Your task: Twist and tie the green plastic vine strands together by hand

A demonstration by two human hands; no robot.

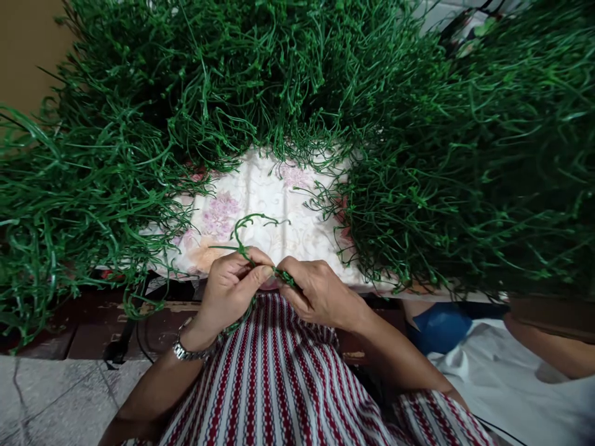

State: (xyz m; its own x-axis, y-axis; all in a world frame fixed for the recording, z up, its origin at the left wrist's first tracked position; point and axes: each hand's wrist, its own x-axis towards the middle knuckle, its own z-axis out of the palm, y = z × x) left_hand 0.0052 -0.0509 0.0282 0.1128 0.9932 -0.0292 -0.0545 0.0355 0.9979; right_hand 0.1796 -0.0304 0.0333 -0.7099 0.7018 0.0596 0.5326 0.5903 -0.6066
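A thin, curled green plant stem (238,234) with short side shoots, plastic by its gloss, arches above my hands. My left hand (235,288) pinches its lower part between thumb and forefinger. Close against that thumb, my right hand (318,290) is closed on a small tangle of green stem (285,276). Whether this is the same piece cannot be made out. More green strands hang below my left hand, over the lap. Both hands are at the near edge of a table with a white flowered cloth (264,186).
Large heaps of similar green stems lie at the left (88,198), the back (260,68) and the right (465,186). A brown bench (93,328) shows under the table's left side. At the lower right sits another person in white clothing (502,365).
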